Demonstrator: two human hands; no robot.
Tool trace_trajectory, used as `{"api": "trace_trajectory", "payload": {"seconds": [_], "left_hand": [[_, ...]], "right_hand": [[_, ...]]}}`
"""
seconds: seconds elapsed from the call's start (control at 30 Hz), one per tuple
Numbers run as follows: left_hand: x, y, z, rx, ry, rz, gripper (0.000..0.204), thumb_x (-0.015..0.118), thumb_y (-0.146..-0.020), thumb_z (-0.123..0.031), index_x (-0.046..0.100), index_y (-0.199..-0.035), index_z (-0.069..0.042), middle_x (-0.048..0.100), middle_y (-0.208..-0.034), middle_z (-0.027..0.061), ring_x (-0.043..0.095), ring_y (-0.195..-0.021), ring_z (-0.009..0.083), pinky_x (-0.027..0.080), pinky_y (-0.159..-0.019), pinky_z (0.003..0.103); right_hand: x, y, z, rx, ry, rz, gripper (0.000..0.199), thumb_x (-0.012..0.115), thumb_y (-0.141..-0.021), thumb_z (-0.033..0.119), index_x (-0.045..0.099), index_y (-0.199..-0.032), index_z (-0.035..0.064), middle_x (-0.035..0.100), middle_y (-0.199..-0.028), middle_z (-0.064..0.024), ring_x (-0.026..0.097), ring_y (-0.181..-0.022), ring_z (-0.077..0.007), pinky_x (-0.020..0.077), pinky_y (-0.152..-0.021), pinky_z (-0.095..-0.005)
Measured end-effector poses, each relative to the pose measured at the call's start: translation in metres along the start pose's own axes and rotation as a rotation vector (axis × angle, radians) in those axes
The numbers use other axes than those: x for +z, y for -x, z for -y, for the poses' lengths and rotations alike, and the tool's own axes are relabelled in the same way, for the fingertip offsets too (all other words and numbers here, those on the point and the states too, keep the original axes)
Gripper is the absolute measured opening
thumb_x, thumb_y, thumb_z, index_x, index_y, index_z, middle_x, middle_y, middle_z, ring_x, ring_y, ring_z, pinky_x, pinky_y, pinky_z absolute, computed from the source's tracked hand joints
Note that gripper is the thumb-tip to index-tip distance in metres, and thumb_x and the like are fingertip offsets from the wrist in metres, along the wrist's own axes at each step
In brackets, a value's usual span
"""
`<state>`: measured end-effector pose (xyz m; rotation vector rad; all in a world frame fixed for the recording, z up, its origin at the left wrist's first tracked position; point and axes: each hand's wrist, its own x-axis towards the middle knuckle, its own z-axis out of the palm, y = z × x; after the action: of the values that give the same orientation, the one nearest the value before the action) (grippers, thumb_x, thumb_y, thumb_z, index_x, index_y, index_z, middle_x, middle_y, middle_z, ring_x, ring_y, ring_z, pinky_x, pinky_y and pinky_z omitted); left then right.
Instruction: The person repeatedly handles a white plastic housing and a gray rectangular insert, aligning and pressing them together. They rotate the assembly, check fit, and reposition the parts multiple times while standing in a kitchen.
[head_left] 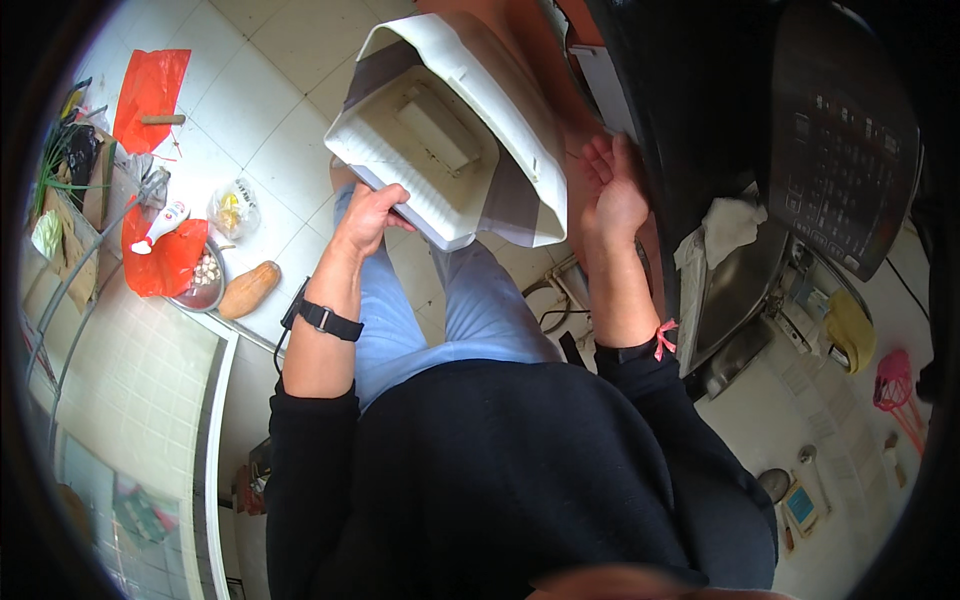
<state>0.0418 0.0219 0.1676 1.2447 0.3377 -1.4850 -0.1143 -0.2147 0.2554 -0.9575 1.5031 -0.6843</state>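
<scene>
Clear snack bag (236,208) on floor

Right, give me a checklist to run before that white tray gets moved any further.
1. Left hand grip on the white tray: ok, its fingers are curled around the near edge.
2. Right hand support: not ok, it is open beside the tray and no grip shows.
3. Tray level: not ok, it is tilted steeply.
4. Tray contents: ok, only a fixed raised block shows inside, nothing loose.
5. Floor to the left: not ok, a squash, a metal bowl and red bags lie there.
6. Floor directly beneath the tray: cannot tell, hidden.
</scene>
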Motion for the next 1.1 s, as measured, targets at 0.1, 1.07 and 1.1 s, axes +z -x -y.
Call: {"api": "trace_trajectory", "payload": {"seconds": [0.1,1.07,1.1], "left_hand": [[-0.005,0.0,0.002,0.001,0.008,0.015,0.047,0.059,-0.081,-0.009,0.046,-0.124,0.004,0.061,-0.105,0.0154,0.067,-0.083,0.0281,0.06,-0.057,0.036],[-0.02,0.002,0.014,-0.035,0.011,0.012,0.04,0.059,-0.08,-0.012,0.053,-0.116,0.005,0.062,-0.101,0.0143,0.067,-0.08,0.0264,0.059,-0.056,0.035],[-0.019,0.001,0.014,-0.034,0.021,0.014,0.04,0.059,-0.08,-0.012,0.053,-0.116,0.005,0.062,-0.101,0.0144,0.067,-0.081,0.0265,0.059,-0.056,0.035]], "right_hand": [[-0.003,0.0,-0.007,-0.181,0.064,-0.003,0.028,0.066,-0.092,0.013,0.061,-0.114,-0.003,0.067,-0.104,-0.0109,0.064,-0.092,-0.0211,0.0523,-0.087,-0.0339],[-0.02,0.011,-0.018,-0.796,0.957,0.206,0.064,0.057,-0.083,0.001,0.034,-0.141,-0.01,0.051,-0.13,-0.0257,0.054,-0.118,-0.0347,0.0446,-0.101,-0.0382],[-0.019,0.011,-0.018,-0.781,0.945,0.205,0.064,0.057,-0.083,0.001,0.034,-0.141,-0.0096,0.051,-0.129,-0.025,0.055,-0.117,-0.0338,0.0448,-0.1,-0.0378]]}}
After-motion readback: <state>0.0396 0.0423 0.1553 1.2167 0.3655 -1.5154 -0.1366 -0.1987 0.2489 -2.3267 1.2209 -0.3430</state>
